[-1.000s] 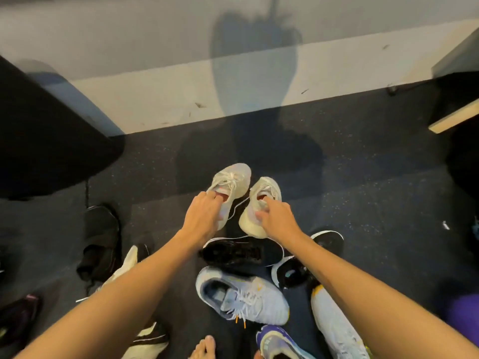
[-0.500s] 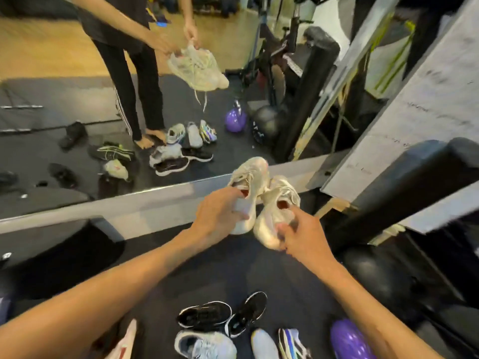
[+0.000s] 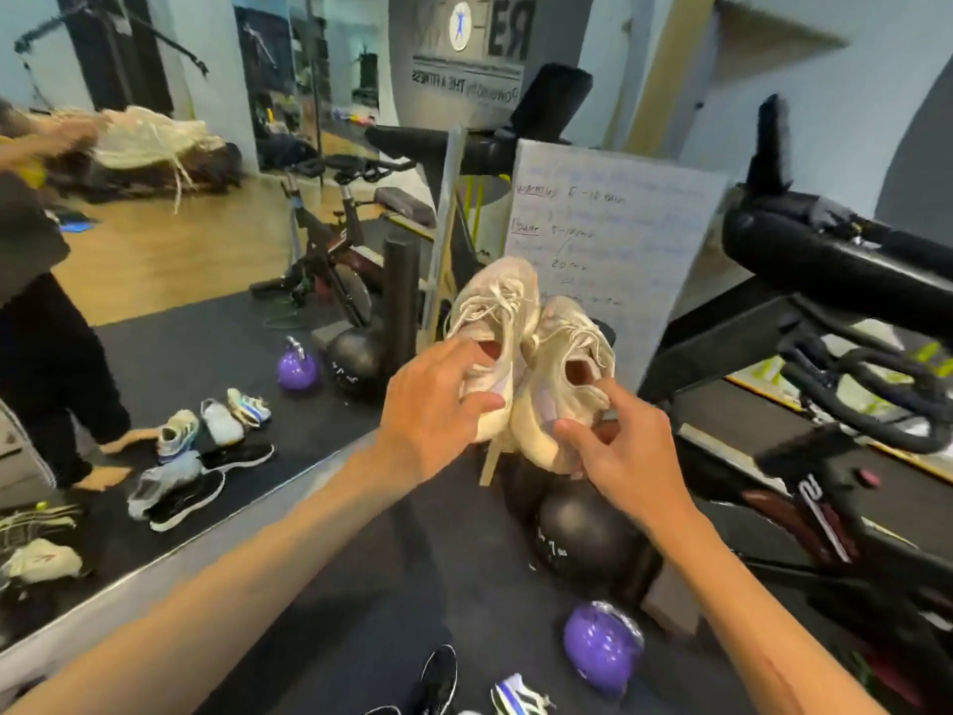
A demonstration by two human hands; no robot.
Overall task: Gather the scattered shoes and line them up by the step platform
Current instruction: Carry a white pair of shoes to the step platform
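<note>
I hold a pair of worn cream sneakers up in front of me, toes pointing up. My left hand grips the left cream sneaker at its collar. My right hand pinches the right cream sneaker at its heel. The two shoes touch side by side. On the dark floor at the bottom edge lie a black sneaker and a white and purple sneaker. No step platform is in view.
A wall mirror on the left reflects me and several shoes on the floor. A black medicine ball and a purple kettlebell sit ahead. A black exercise bike stands at the right, with a whiteboard behind the shoes.
Both hands have lifted the cream pair off the floor and raised it higher. My view has swung up and to the right, from the floor to the mirror and the bike.
</note>
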